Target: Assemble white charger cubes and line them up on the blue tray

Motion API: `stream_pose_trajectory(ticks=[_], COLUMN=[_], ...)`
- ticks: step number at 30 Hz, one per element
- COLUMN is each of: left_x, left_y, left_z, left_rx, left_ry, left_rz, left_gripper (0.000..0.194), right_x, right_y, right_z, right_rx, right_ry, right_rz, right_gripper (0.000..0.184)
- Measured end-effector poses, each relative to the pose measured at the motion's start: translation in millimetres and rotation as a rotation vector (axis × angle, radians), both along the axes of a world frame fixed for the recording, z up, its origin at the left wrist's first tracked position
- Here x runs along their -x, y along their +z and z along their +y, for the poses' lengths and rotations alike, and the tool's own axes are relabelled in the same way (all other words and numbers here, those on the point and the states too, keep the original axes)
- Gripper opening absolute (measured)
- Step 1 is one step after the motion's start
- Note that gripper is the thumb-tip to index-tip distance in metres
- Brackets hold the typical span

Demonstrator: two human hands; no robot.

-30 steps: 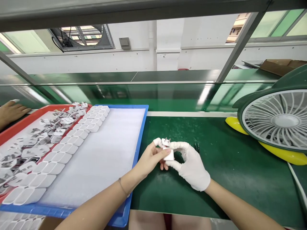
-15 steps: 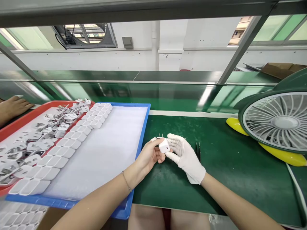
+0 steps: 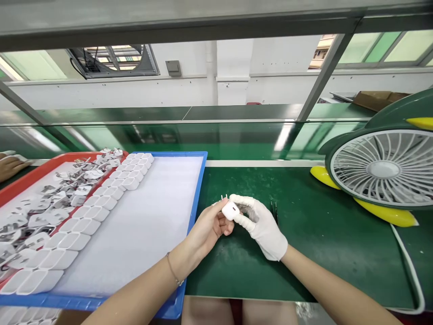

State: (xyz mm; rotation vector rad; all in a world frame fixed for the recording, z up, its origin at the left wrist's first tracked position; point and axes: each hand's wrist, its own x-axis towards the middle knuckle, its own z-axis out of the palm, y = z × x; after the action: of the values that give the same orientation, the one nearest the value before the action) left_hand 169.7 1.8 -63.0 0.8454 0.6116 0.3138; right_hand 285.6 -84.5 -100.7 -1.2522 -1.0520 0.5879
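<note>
A small white wall charger (image 3: 230,210) with a dark oval port on its face is held between the thumb and fingers of my bare left hand (image 3: 213,221). Two thin metal prongs stick up behind it. My right hand (image 3: 259,223), in a white glove, closes on the charger from the other side, thumb at its lower right and forefinger near the top. Partly covered by the glove, dark tweezers (image 3: 274,211) lie on the green bench (image 3: 314,253).
Left of my hands, a blue tray (image 3: 194,203) bears rows of white charger casings (image 3: 81,225). Beyond it, a red tray (image 3: 64,158) holds heaped plug parts (image 3: 57,203). A green fan (image 3: 382,169) stands at right. Another person's hand (image 3: 11,166) shows at far left.
My right hand's gloved fingers have drawn in from loosely spread to gripping the charger. The charger has tilted slightly. The view has shifted a little, and the other person's hand has moved left.
</note>
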Motion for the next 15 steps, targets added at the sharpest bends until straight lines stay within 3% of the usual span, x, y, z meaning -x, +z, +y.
stream_pose_trajectory(ticks=[5,11,13,15], left_x=[1.9,0.9,0.2,-0.2], left_y=[2.3,1.0,-6.3,-16.5], left_z=[-2.3,-4.2,-6.8,-7.5], left_rx=[0.039,-0.047,-0.136,-0.396], left_ry=[0.048,0.110,0.100,0.083], left_rz=[-0.023,-0.048,-0.001,0.060], left_gripper=[0.031,0.026,0.029,0.031], right_x=[-3.5,-8.5,-4.1,4.0], right_y=[1.3,7.1,11.3,20.9], right_z=[0.1,-4.1,-2.5,4.8], right_rx=[-0.054,-0.072,-0.146,-0.203], right_ry=[-0.069,-0.150,-0.233,-0.228], right_rz=[-0.179,-0.472,-0.597,-0.811], right_gripper=[0.030,0.029,0.036,0.046])
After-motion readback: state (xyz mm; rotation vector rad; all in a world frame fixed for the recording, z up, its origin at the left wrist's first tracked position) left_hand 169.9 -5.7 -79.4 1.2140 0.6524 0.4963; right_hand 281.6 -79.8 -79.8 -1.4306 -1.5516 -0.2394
